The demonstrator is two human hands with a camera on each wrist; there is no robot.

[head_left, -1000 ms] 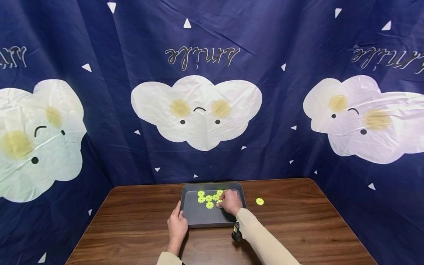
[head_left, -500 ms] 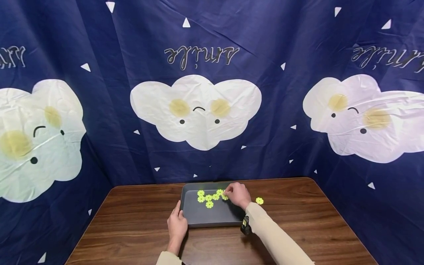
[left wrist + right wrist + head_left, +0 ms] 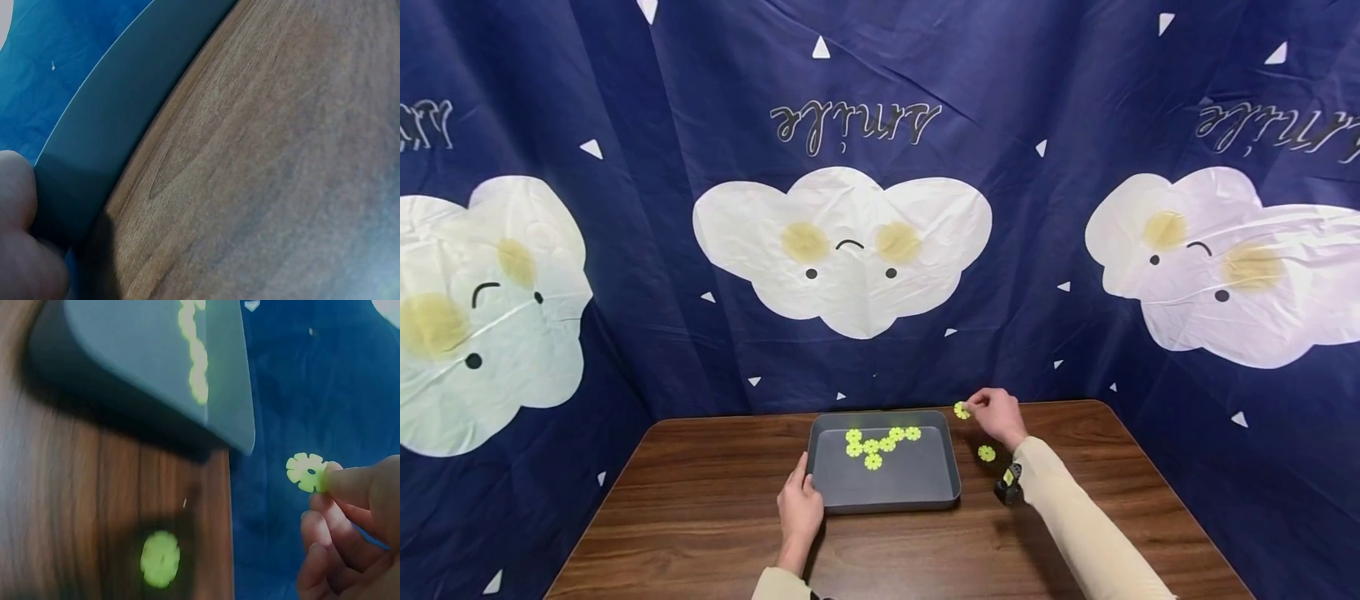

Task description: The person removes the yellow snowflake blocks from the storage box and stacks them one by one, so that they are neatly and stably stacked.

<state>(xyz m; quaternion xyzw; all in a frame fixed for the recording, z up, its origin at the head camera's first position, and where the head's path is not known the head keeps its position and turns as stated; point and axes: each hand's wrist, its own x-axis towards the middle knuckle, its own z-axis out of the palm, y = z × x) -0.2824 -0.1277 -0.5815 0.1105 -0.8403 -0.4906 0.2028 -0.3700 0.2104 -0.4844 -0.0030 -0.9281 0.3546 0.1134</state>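
Observation:
My right hand pinches a yellow-green notched building disc between thumb and fingertips, past the tray's back right corner. In the right wrist view, the slots and centre hole of that disc show clearly. My left hand holds the left side of a dark grey rectangular tray, its fingers at the rim. Inside the tray several matching discs lie in a branching row. The left wrist view shows fingertips against the tray wall.
Another yellow-green disc lies on the wooden table, right of the tray and below my right hand. A dark blue curtain with white cloud prints hangs behind the table and on both sides.
My right hand has moved from over the tray's discs to beyond its right side, with a disc in its fingers. The left hand has stayed at the tray.

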